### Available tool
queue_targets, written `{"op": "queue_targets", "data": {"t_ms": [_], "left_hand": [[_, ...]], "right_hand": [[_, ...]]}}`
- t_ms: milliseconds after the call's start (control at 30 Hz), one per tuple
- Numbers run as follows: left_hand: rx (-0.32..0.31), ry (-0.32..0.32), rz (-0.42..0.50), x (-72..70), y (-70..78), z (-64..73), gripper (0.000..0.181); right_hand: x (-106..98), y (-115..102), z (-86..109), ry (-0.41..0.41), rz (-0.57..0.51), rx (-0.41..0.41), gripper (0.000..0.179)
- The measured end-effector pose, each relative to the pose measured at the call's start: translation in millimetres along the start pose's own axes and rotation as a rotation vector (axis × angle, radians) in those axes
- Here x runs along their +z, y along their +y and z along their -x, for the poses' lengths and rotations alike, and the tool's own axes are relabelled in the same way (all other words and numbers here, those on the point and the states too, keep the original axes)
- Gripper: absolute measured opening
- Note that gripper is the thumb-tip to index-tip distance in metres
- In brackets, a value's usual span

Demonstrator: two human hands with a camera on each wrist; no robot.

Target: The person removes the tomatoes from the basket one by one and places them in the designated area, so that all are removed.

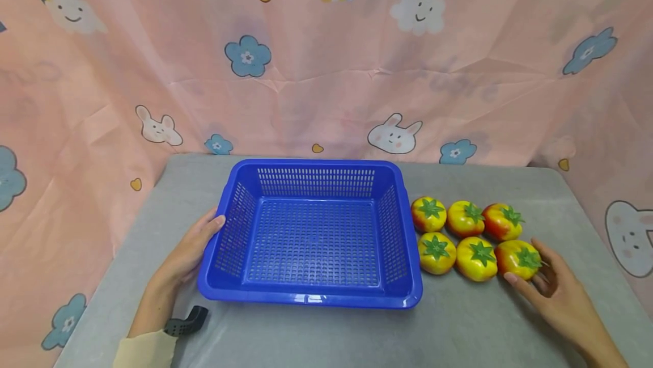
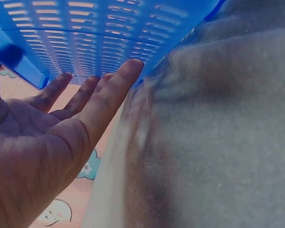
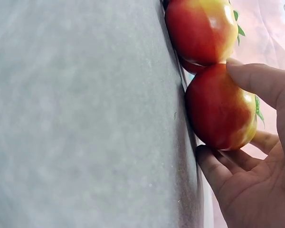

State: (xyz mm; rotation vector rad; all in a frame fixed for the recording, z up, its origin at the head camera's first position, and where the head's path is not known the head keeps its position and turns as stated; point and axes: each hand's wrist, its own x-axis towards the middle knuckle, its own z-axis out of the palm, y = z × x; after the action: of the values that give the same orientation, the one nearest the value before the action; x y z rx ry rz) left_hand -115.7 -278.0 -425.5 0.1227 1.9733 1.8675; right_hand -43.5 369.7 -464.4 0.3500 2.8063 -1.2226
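Note:
A blue plastic basket with slotted walls and a perforated floor sits on the table, nothing inside it. My left hand holds its left side, thumb over the rim; the left wrist view shows extended fingers against the slotted outer wall. Right of the basket, several red-and-yellow toy tomatoes with green star-shaped tops stand in two rows. My right hand grips the nearest, rightmost tomato, thumb on its near side and fingers around the other. In the right wrist view, that tomato touches its neighbour.
Grey cloth covers the table. A pink curtain printed with rainbows, rabbits and flowers hangs behind and at both sides. The left tomatoes stand close against the basket's right wall. A black band is around the left wrist.

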Motion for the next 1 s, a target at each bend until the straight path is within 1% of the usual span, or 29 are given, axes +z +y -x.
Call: {"op": "queue_targets", "data": {"t_ms": [233, 500, 633, 767, 867, 1000], "left_hand": [[0.003, 0.002, -0.005, -0.8, -0.7, 0.0, 0.068], [0.01, 0.002, -0.016, -1.1, -1.7, -1.4, 0.068], [0.006, 0.007, -0.019, -0.6, -0.8, -2.2, 0.068], [0.007, 0.005, -0.023, -0.8, -0.3, -2.6, 0.068], [0.006, 0.004, -0.023, -1.2, -0.3, -2.5, 0.069], [0.008, 0.006, -0.03, -1.8, -0.6, -1.0, 0.069]], "right_hand": [[-0.4, -3.0, -2.3, -0.015, 0.016, 0.018, 0.102], [-2.9, -4.4, -4.2, 0.001, 0.084, 0.079, 0.102], [-1.5, -5.8, -3.4, 0.017, 0.086, 0.093, 0.102], [0.9, -7.7, -2.0, 0.058, 0.054, 0.081, 0.1], [0.3, -10.6, -1.0, 0.076, 0.079, 0.066, 0.097], [-1.7, -12.6, -0.3, 0.06, 0.13, 0.04, 0.096]]}}
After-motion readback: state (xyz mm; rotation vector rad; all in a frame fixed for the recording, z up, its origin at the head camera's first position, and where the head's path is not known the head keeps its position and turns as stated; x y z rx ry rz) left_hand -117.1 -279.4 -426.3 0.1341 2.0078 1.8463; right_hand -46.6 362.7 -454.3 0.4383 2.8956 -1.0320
